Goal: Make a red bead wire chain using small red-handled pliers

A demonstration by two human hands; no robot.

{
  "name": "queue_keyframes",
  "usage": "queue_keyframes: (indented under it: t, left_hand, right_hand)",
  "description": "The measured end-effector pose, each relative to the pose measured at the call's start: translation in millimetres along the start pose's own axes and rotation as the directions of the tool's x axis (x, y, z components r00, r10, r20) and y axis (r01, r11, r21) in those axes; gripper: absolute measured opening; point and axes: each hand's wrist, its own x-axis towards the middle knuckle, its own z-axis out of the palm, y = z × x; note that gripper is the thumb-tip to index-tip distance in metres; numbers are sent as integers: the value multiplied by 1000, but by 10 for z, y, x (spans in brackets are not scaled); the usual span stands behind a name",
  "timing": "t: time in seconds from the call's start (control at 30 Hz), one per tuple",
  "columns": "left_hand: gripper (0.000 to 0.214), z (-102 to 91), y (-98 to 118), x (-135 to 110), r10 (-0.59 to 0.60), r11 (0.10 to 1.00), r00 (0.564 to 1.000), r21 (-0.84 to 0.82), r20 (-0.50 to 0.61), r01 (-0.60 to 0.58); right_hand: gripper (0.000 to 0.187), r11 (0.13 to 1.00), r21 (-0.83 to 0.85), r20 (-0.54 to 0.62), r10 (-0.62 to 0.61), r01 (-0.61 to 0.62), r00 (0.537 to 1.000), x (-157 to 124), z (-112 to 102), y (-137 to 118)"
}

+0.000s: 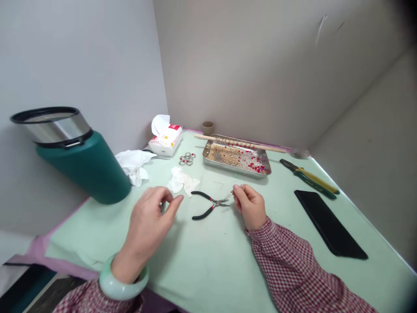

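My right hand (250, 205) pinches one end of a short, silvery beaded strand (229, 195) between thumb and fingertips. The strand's lower end hangs by the jaw tips of small pliers with black handles (211, 205), which lie spread on the table. To the left of the pliers, my left hand (152, 213) hovers with curled fingers and the thumb held out. I see nothing held in it, though its palm side is partly hidden. A thin bent wire (219, 183) lies behind the pliers.
A metal tray of beads (236, 158) has a wooden stick (241, 142) across it. Beaded rings (186, 159), crumpled tissue (182, 180) and a tissue pack (166, 139) lie left. A tall green bottle (87, 167) stands nearer. Larger pliers (309, 179) and a black phone (329, 224) lie right.
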Motion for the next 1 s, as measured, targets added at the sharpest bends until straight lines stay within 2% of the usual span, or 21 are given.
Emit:
queue_keyframes:
  t: [0.03, 0.1, 0.17, 0.23, 0.33, 0.5, 0.7, 0.8, 1.0]
  left_hand:
    - [28, -32, -114, -34, -1, 997, 997, 83, -81, 7]
    - [32, -62, -344, -84, -13, 974, 987, 220, -163, 49]
    - [51, -54, -541, -111, -53, 955, 993, 286, -110, 83]
    - [65, -25, -670, -123, -109, 946, 994, 309, 7, 101]
    - [71, 14, -727, -118, -171, 940, 982, 313, 82, 138]
    - [64, -1, -670, -88, -196, 954, 976, 250, 91, 168]
    - [67, -75, -592, -105, -151, 984, 982, 117, 115, 138]
    - [69, -158, -441, -142, -100, 995, 982, -2, 162, 102]
    - [76, -412, 28, -253, 64, 982, 969, -191, 237, -18]
  right_hand:
    - [37, 1000, -2, 2, 0, 0, 1000, -1, -2, 5]
    - [37, 1000, -2, 3, 5, -5, 1000, -5, -2, 7]
    - [36, 1000, -8, 0, 14, -14, 1000, -9, 2, -1]
    - [37, 1000, -13, -3, 19, -19, 1000, -15, 9, -20]
    - [37, 1000, -13, -4, 17, -17, 1000, -24, 19, -54]
    - [35, 1000, 5, -8, 26, -26, 1000, -31, 27, -70]
    - [35, 999, -8, -9, 37, -37, 999, -26, 28, -53]
    - [35, 999, -14, -11, 34, -34, 999, -26, 26, -55]
    - [35, 999, -18, 5, 26, -26, 1000, -24, 27, -62]
